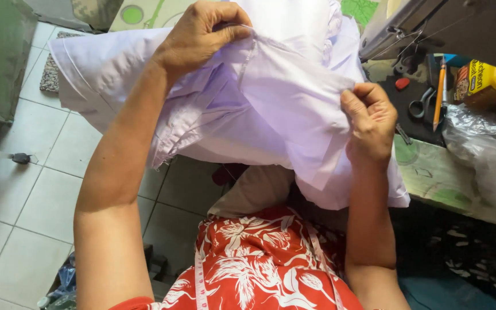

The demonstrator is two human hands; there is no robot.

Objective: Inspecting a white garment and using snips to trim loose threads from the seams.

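Currently the left hand (199,35) pinches the upper edge of a pale lilac, lightweight woven cotton garment (271,109), fingers closed tight on a seam. Garment hangs spread over the lap, above a red floral dress (259,264) with a white measuring tape (200,275) draped on it. Right hand (368,123) grips a folded panel edge, fingertips shut on cloth. Seams look stitched already; inspection or positioning seems underway, further sewing likely left. Scissors (419,106) and an orange pencil (438,95) lie beside the sewing machine (426,26).
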